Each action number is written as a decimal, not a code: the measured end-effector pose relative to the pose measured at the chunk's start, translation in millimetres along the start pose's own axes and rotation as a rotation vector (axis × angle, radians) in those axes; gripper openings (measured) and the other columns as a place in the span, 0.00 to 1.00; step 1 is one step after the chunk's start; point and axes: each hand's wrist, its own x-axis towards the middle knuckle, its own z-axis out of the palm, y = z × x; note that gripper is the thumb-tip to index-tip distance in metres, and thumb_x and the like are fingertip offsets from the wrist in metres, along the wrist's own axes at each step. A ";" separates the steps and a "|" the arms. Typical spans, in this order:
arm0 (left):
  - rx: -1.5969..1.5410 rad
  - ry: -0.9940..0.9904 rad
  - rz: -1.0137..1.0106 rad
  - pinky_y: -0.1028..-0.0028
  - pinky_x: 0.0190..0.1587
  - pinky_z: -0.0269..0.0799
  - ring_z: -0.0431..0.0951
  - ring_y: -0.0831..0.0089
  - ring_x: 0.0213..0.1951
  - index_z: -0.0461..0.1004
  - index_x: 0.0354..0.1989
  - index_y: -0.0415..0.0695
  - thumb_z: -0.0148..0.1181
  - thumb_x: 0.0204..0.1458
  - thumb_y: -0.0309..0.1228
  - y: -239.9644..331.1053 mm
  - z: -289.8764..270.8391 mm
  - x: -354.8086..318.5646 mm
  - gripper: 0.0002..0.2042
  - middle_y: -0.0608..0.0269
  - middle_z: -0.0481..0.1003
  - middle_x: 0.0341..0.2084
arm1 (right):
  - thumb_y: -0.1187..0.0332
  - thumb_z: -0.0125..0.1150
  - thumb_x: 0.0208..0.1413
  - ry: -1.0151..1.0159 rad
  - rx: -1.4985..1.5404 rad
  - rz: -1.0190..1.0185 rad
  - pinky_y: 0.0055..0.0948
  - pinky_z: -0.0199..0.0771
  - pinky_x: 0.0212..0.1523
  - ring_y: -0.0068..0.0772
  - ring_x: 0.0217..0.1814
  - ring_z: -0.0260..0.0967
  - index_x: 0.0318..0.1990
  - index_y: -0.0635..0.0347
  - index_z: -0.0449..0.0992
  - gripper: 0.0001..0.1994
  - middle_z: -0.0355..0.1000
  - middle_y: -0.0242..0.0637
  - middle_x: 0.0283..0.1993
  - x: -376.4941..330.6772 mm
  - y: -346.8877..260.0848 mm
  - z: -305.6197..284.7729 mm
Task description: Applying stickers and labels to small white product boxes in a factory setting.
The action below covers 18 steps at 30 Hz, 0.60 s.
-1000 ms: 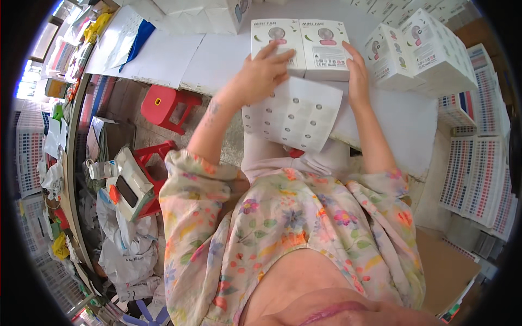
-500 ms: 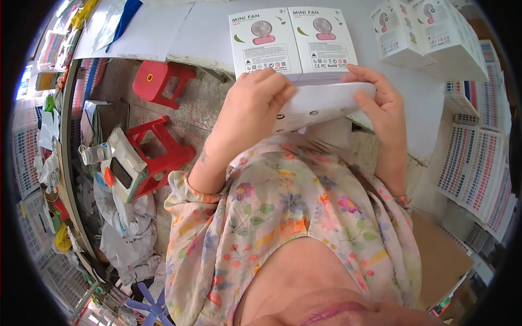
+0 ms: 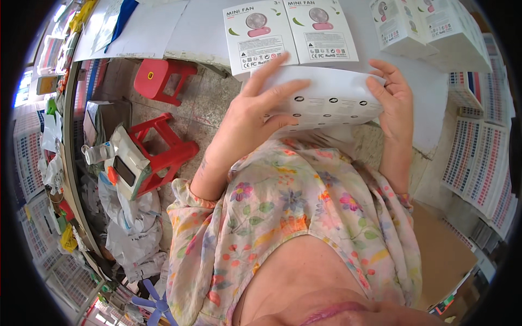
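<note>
A white paper sheet [image 3: 337, 89], printed with rows of small black oval marks, is curved between my hands at the table's near edge. My right hand [image 3: 392, 95] pinches its right end between thumb and fingers. At the left end, my left hand [image 3: 255, 108] has its fingers spread over the sheet; whether the fingertips touch it I cannot tell. Just beyond the sheet, two white boxes with a pink mini fan pictured on them, a left box [image 3: 260, 41] and a right box [image 3: 322, 35], stand side by side. The sheet hides part of their near side.
More mini fan boxes [image 3: 451, 41] stand at the far right of the white table [image 3: 190, 32]. Stacks of printed sheets [image 3: 476, 157] lie to the right. On the left are a red stool [image 3: 152, 79], another red stool [image 3: 179, 149] with a phone [image 3: 124, 170] on top, and plastic bags [image 3: 133, 233].
My left hand's fingers have gone from curled at the sheet to spread out. The sheet has tilted so more of its printed face shows. My right hand still pinches it.
</note>
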 end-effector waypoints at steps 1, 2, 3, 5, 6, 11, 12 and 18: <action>0.000 -0.003 -0.001 0.70 0.42 0.80 0.78 0.63 0.44 0.75 0.55 0.50 0.70 0.42 0.20 -0.8 2.0 -1.5 0.28 0.54 0.69 0.56 | 0.76 0.64 0.55 -0.017 0.016 0.003 0.18 0.69 0.45 0.18 0.45 0.68 0.54 0.64 0.74 0.18 0.71 0.35 0.47 0.1 1.8 -0.7; -0.068 -0.001 -0.037 0.71 0.40 0.80 0.79 0.65 0.40 0.77 0.52 0.48 0.69 0.43 0.20 -3.5 5.1 -3.2 0.24 0.55 0.72 0.52 | 0.76 0.64 0.56 -0.034 0.032 0.005 0.18 0.69 0.46 0.19 0.46 0.68 0.54 0.65 0.73 0.18 0.71 0.36 0.48 0.4 3.3 -1.0; -0.135 0.001 -0.073 0.73 0.38 0.79 0.80 0.68 0.36 0.78 0.49 0.45 0.68 0.44 0.19 -5.1 6.8 -4.0 0.20 0.57 0.75 0.48 | 0.76 0.64 0.56 -0.032 0.033 0.005 0.18 0.69 0.46 0.19 0.46 0.68 0.54 0.65 0.73 0.18 0.71 0.36 0.48 -0.4 1.3 1.3; -0.124 0.040 -0.133 0.74 0.37 0.78 0.80 0.69 0.34 0.79 0.47 0.44 0.68 0.45 0.19 -3.0 5.9 -3.0 0.18 0.58 0.77 0.41 | 0.77 0.66 0.53 -0.043 0.130 0.066 0.21 0.70 0.49 0.23 0.49 0.70 0.53 0.63 0.75 0.19 0.73 0.35 0.49 -3.9 -7.5 7.7; -0.112 0.081 -0.193 0.74 0.35 0.77 0.79 0.70 0.31 0.80 0.45 0.42 0.68 0.45 0.19 -2.0 5.6 -2.6 0.16 0.60 0.79 0.35 | 0.77 0.66 0.53 -0.044 0.131 0.066 0.21 0.70 0.49 0.23 0.49 0.70 0.53 0.63 0.75 0.19 0.73 0.35 0.49 -6.0 -9.6 6.9; -0.106 0.068 -0.255 0.75 0.30 0.72 0.77 0.71 0.26 0.80 0.38 0.39 0.68 0.46 0.21 -7.0 -0.6 -7.1 0.10 0.60 0.78 0.27 | 0.76 0.73 0.40 -0.323 -0.498 -0.193 0.28 0.67 0.54 0.29 0.55 0.67 0.48 0.60 0.79 0.22 0.73 0.32 0.51 -11.9 -20.1 -0.8; -0.055 0.047 -0.256 0.74 0.29 0.71 0.76 0.70 0.25 0.80 0.36 0.39 0.67 0.47 0.22 -7.5 -2.3 -7.9 0.08 0.60 0.77 0.25 | 0.76 0.73 0.40 -0.321 -0.498 -0.192 0.28 0.67 0.54 0.29 0.55 0.67 0.48 0.60 0.79 0.22 0.73 0.32 0.51 -11.4 -23.1 -0.7; -0.082 -0.092 -0.350 0.70 0.36 0.71 0.76 0.66 0.31 0.80 0.34 0.39 0.67 0.46 0.23 -3.8 -13.9 -8.5 0.07 0.61 0.78 0.28 | 0.78 0.72 0.42 -0.420 -0.701 -0.471 0.23 0.67 0.47 0.25 0.47 0.69 0.40 0.61 0.80 0.15 0.75 0.33 0.41 -8.8 -28.9 -1.1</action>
